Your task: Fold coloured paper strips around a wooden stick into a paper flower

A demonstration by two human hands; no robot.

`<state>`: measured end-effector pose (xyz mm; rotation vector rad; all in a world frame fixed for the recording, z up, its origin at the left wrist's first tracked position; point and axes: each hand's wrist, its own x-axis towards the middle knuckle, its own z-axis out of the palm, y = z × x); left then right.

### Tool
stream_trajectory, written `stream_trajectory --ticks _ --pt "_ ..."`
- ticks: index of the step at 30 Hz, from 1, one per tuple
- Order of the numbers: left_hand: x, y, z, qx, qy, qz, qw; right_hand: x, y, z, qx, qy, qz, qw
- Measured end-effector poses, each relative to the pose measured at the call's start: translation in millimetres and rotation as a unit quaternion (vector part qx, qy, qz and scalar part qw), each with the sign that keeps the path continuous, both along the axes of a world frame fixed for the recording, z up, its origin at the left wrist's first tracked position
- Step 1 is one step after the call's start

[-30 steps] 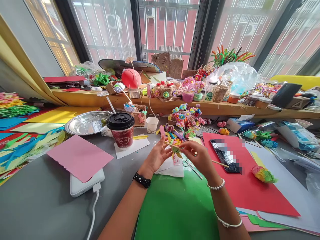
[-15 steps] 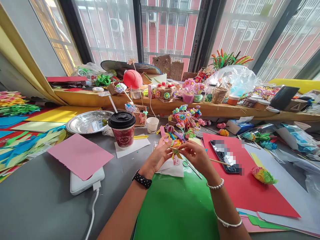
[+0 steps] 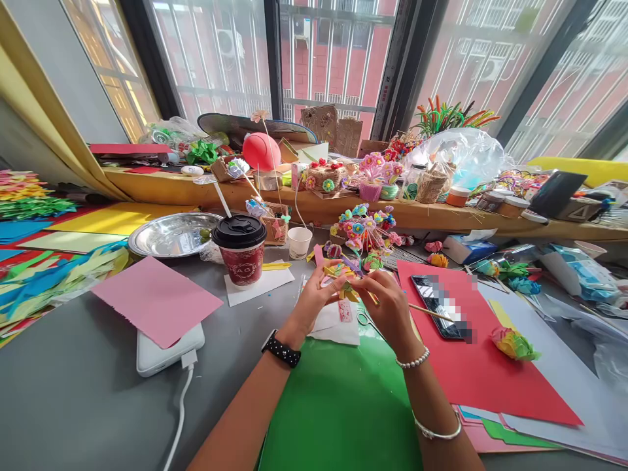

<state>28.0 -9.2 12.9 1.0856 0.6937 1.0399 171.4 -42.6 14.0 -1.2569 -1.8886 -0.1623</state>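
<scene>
A: Where's the workpiece?
B: Yellow-green paper piece (image 3: 349, 294) is up between both hands, above the far end of the green mat (image 3: 338, 405), on a thin stick (image 3: 429, 312) by the look of it.

A: Hand states?
B: Left hand (image 3: 316, 297): thumb and fingers pinching the paper, likely to steady it. Right hand (image 3: 385, 299): fingertips closed on the stick right beside the paper, probably for fine control. Exact contact partly hidden.

A: Stick's free end?
B: Runs out past the right hand, in front of the phone (image 3: 436, 307) in view. Can't tell if it touches.

A: Nearby?
B: Scissors (image 3: 364, 318) just under the right hand, partly covered by it; handy reach, I'd guess. Phone and a finished-looking paper flower (image 3: 514, 343) lie on and by the red sheet (image 3: 490, 379), right, off the mat.

A: Left side?
B: Lidded cup (image 3: 240, 255) on white paper, maybe guarding the bench (image 3: 235, 366). Pink sheet (image 3: 157, 301) rests over a white power bank (image 3: 169, 353).
</scene>
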Motion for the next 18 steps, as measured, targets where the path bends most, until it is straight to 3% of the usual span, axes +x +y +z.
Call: stream_trajectory --ticks 7,18 --pt "3.6 -0.1 -1.1 -0.024 -0.018 0.033 0.999 -3.2 1.7 -1.9 0.000 0.012 0.023 1.000" --pt "2.4 -0.7 -2.6 -0.020 -0.032 0.022 0.999 -4.1 -0.5 2.8 -0.097 0.157 0.062 0.981"
